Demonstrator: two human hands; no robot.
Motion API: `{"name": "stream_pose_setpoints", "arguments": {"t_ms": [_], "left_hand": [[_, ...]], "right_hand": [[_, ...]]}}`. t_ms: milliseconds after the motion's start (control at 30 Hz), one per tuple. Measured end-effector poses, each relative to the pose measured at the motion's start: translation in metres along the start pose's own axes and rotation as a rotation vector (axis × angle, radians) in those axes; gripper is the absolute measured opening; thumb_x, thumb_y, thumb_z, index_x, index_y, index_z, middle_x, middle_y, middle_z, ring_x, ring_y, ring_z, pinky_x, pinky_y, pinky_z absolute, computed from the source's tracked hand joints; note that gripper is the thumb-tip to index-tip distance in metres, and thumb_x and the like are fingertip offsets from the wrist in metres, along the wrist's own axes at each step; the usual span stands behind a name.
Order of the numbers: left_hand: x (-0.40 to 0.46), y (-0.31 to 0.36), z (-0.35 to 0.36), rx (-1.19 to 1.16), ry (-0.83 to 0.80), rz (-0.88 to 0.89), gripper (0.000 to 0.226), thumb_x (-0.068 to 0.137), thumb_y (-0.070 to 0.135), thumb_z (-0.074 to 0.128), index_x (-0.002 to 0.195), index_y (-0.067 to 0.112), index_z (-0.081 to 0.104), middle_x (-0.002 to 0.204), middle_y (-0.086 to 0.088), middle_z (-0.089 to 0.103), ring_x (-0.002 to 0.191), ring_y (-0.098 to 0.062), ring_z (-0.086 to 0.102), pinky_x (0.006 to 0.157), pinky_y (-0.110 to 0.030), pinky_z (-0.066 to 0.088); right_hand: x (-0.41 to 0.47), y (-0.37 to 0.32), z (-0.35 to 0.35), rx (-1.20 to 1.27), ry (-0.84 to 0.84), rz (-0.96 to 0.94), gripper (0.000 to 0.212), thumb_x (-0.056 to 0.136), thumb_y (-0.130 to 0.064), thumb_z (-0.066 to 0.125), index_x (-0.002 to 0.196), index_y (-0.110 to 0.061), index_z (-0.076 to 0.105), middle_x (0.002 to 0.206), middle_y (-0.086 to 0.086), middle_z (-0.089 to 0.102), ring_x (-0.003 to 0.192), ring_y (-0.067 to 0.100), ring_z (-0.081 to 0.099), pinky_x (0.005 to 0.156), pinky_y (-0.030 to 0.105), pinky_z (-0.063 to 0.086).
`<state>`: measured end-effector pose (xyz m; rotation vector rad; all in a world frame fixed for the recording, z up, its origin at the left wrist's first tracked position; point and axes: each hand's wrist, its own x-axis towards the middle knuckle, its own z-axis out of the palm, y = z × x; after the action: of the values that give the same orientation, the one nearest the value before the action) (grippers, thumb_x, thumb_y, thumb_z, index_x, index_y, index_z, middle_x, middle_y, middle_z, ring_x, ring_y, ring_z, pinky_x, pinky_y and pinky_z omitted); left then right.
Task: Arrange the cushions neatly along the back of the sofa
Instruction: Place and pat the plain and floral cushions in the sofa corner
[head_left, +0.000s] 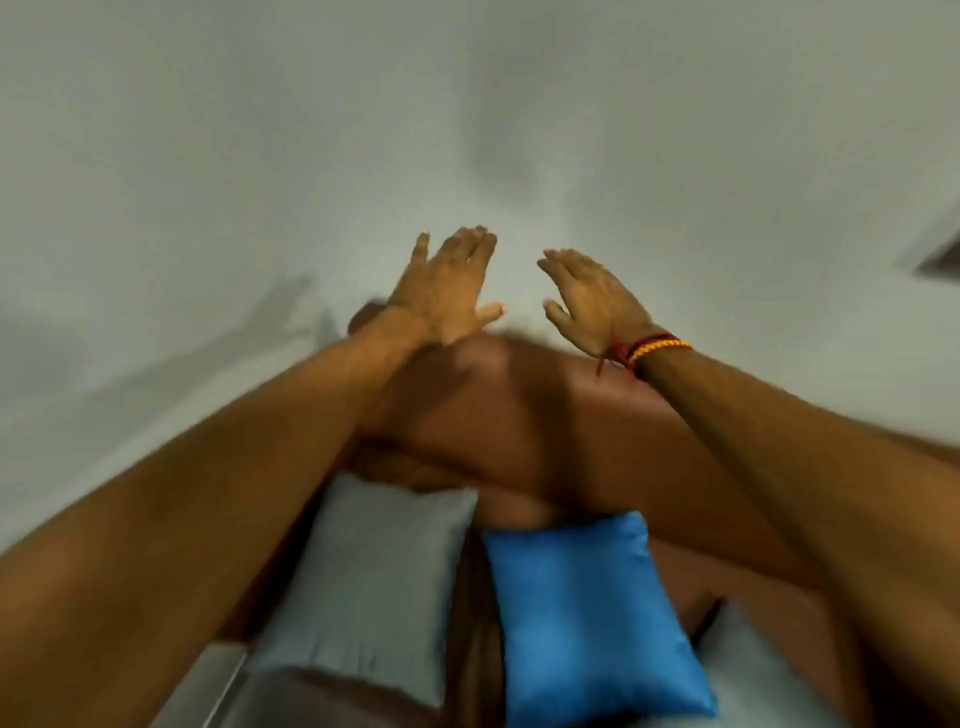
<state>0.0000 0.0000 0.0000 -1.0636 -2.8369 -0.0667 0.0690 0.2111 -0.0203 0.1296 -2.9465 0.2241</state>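
A grey cushion and a bright blue cushion lean side by side against the brown sofa back, the grey one on the left. Part of another pale cushion shows at the lower right. My left hand and my right hand are stretched out flat above the top of the sofa back, fingers apart, holding nothing. The left palm hovers at the sofa's top edge; whether it touches is unclear. The whole view is blurred.
A plain pale wall rises directly behind the sofa. A dark shape sits on the wall at the far right edge. A grey strip lies at the lower left beside the sofa.
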Motion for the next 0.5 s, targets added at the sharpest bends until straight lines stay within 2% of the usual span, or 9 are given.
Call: {"name": "stream_pose_setpoints", "arguments": {"t_ms": [133, 200, 333, 433, 500], "left_hand": [[-0.117, -0.045, 0.163, 0.114, -0.335, -0.036, 0.100, 0.095, 0.066, 0.048, 0.165, 0.010, 0.003, 0.174, -0.010, 0.007, 0.160, -0.022, 0.005, 0.125, -0.062, 0.007], [-0.182, -0.063, 0.235, 0.122, -0.512, -0.032, 0.106, 0.093, 0.069, 0.047, 0.164, 0.009, -0.003, 0.174, -0.008, 0.000, 0.161, -0.022, -0.001, 0.124, -0.065, 0.006], [-0.289, -0.087, 0.343, 0.105, -0.700, -0.053, 0.120, 0.086, 0.073, 0.055, 0.163, 0.010, -0.014, 0.173, -0.008, -0.011, 0.160, -0.026, -0.009, 0.124, -0.066, 0.003], [-0.354, -0.091, 0.392, 0.145, -0.837, -0.106, 0.136, 0.080, 0.082, 0.053, 0.150, 0.011, -0.039, 0.163, -0.009, -0.040, 0.151, -0.030, -0.033, 0.124, -0.065, -0.008], [-0.387, -0.096, 0.424, 0.131, -0.834, -0.168, 0.148, 0.072, 0.084, 0.060, 0.146, 0.012, -0.046, 0.156, -0.010, -0.050, 0.147, -0.033, -0.039, 0.122, -0.067, -0.011]], "right_hand": [[-0.063, -0.052, 0.175, 0.032, -0.468, -0.115, 0.073, 0.100, -0.023, 0.056, 0.165, -0.010, 0.024, 0.175, 0.011, 0.019, 0.161, 0.029, 0.019, 0.131, 0.047, 0.018], [-0.109, -0.075, 0.253, -0.002, -0.590, -0.218, 0.075, 0.100, -0.023, 0.053, 0.166, -0.013, 0.019, 0.176, 0.007, 0.013, 0.162, 0.026, 0.015, 0.130, 0.046, 0.016], [-0.173, -0.114, 0.375, -0.108, -0.681, -0.429, 0.078, 0.101, -0.006, 0.043, 0.168, -0.014, 0.004, 0.177, 0.006, -0.003, 0.164, 0.029, 0.004, 0.133, 0.050, 0.008], [-0.204, -0.138, 0.429, -0.166, -0.696, -0.520, 0.087, 0.098, -0.001, 0.042, 0.167, -0.018, -0.008, 0.176, 0.002, -0.015, 0.163, 0.030, -0.011, 0.133, 0.055, 0.000], [-0.213, -0.150, 0.468, -0.182, -0.635, -0.529, 0.089, 0.098, -0.002, 0.043, 0.167, -0.022, -0.011, 0.176, 0.001, -0.015, 0.162, 0.031, -0.012, 0.130, 0.059, 0.001]]}}
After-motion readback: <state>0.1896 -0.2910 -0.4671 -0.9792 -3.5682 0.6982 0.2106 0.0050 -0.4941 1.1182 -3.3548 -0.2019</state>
